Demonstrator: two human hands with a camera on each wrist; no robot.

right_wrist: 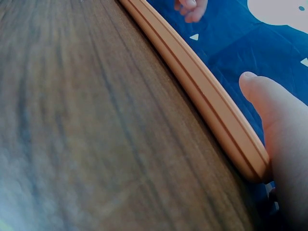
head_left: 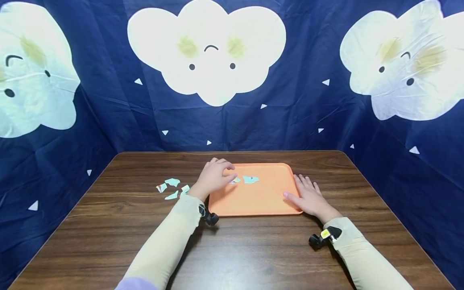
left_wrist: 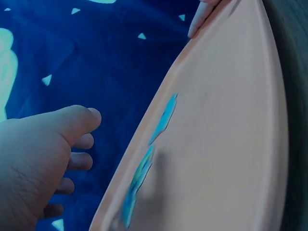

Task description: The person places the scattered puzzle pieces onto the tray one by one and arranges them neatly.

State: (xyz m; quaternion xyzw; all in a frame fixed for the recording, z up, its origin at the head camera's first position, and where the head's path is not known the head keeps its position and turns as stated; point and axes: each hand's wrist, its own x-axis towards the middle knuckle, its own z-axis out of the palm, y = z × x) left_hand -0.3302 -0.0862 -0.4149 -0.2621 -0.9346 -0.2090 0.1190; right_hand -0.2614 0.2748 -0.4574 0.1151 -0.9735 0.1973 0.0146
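Left hand (head_left: 214, 177), relaxed and empty, above the left end of the orange tray (head_left: 266, 201); right hand (head_left: 310, 196), fingers extended, touching its right rim. Two pale-blue pieces (head_left: 250, 179) lie between the hands; further pieces (head_left: 172, 182) lie on the surface (head_left: 253, 249), left of the tray.

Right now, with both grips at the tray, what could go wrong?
The left grip hovers by the teal pieces on the tray; lowering it could nudge them. Its sleeve looks close to the loose pieces on the table, so pulling back might scatter them. The right grip, at the tray's right edge, might shift it.
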